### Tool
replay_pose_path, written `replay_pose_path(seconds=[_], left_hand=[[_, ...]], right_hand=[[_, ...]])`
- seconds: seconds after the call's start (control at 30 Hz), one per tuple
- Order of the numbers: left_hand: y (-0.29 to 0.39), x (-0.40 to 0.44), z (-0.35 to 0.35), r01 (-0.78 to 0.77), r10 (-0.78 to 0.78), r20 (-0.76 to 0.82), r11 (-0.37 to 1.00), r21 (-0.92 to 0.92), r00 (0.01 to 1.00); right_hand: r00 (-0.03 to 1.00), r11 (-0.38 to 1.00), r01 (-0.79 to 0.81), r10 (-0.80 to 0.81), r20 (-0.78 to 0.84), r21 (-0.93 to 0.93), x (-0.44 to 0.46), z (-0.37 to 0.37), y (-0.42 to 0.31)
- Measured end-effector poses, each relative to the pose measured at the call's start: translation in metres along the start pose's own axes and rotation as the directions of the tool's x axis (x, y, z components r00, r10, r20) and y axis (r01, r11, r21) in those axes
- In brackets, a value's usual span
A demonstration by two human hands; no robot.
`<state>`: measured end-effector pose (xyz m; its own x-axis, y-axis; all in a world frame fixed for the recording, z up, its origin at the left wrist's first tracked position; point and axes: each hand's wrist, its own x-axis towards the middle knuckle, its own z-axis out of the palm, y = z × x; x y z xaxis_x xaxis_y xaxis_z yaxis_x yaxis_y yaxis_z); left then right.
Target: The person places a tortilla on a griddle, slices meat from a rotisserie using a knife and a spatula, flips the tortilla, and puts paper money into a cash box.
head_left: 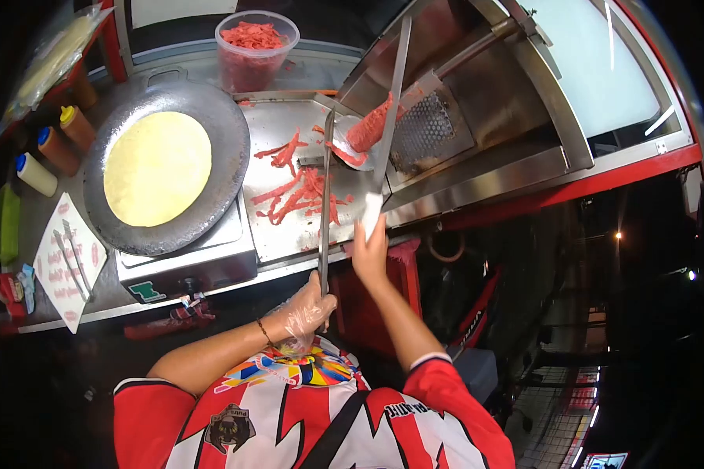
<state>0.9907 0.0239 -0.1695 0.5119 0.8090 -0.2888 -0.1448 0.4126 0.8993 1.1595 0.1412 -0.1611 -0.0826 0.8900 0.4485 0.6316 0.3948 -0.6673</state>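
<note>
My left hand (301,313), in a clear plastic glove, is closed around long metal tongs (325,211) that reach up over the steel tray (278,244). In my bare right hand (370,254) is the white handle of a long knife (393,102). Its blade points up and crosses in front of a reddish meat cone (366,131) lying slanted at the grill; whether it touches the meat I cannot tell. Thin strips of red meat (299,195) lie scattered over the tray, to the left of the knife and around the tongs.
A round yellow flatbread (156,168) lies on a dark pan (233,164) over a stove (203,266). Behind stands a plastic tub (258,66) of red meat. Sauce bottles (59,150) and a paper sheet (53,266) with tongs (74,254) are left. The metal grill housing (477,102) stands right.
</note>
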Motion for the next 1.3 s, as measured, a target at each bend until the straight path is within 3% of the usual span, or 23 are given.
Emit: replay_pose_path(seconds=[0.03,0.1,0.17,0.2,0.27,0.37,0.4,0.53,0.67,0.8,0.97,1.0,1.07,1.3], left_hand=[[-0.003,0.001,0.001,-0.010,0.010,-0.001,1.000,0.005,1.000],[0.000,0.003,0.000,0.029,-0.029,-0.008,0.999,-0.015,1.000],[0.006,0.007,-0.005,0.002,-0.002,-0.013,1.000,-0.016,1.000],[0.009,0.008,-0.007,-0.005,0.004,-0.014,1.000,-0.018,1.000],[0.012,0.010,-0.007,-0.007,0.007,-0.009,1.000,-0.023,1.000],[0.019,0.010,-0.004,0.021,-0.021,-0.032,1.000,0.022,0.999],[0.015,0.013,-0.002,0.026,-0.025,-0.043,0.999,0.025,0.999],[0.014,0.026,-0.011,-0.046,0.048,-0.044,0.998,0.038,0.998],[0.029,0.026,-0.016,-0.001,0.004,-0.038,0.998,0.055,0.999],[0.031,0.032,-0.014,-0.018,0.019,-0.075,1.000,0.020,0.997],[0.043,0.045,-0.023,-0.008,0.016,-0.104,0.997,0.074,0.994],[0.045,0.045,-0.024,-0.002,0.011,-0.100,0.996,0.090,0.995],[0.041,0.048,-0.025,0.014,-0.005,-0.092,0.995,0.095,0.996],[0.032,0.058,-0.033,-0.041,0.049,-0.086,0.995,0.090,0.995]], right_hand=[[0.956,0.959,-0.277,0.270,0.115,0.053,0.016,-0.002,-0.005],[0.967,0.970,-0.244,0.244,0.070,-0.002,-0.010,0.005,0.019],[0.944,0.946,-0.321,0.317,0.085,0.034,-0.057,0.003,0.022],[0.968,0.970,-0.244,0.243,0.059,0.018,-0.086,-0.002,0.024],[0.912,0.923,-0.381,0.384,0.143,-0.054,-0.103,-0.019,0.025],[0.944,0.955,-0.297,0.297,0.141,-0.022,-0.031,-0.009,0.022],[0.968,0.967,-0.208,0.225,0.110,-0.148,-0.003,-0.007,0.004],[0.971,0.969,-0.204,0.219,0.101,-0.138,-0.053,-0.015,0.021],[0.974,0.978,-0.125,0.154,0.168,-0.169,-0.088,-0.043,0.041],[0.920,0.935,-0.249,0.310,0.238,-0.254,-0.017,-0.043,0.020],[0.868,0.887,-0.238,0.377,0.324,-0.396,-0.091,-0.139,0.009],[0.793,0.829,-0.316,0.498,0.352,-0.461,-0.096,-0.164,0.003],[0.714,0.805,-0.377,0.568,0.409,-0.459,-0.096,-0.201,-0.009],[0.632,0.790,-0.359,0.598,0.493,-0.498,-0.076,-0.242,-0.019]])
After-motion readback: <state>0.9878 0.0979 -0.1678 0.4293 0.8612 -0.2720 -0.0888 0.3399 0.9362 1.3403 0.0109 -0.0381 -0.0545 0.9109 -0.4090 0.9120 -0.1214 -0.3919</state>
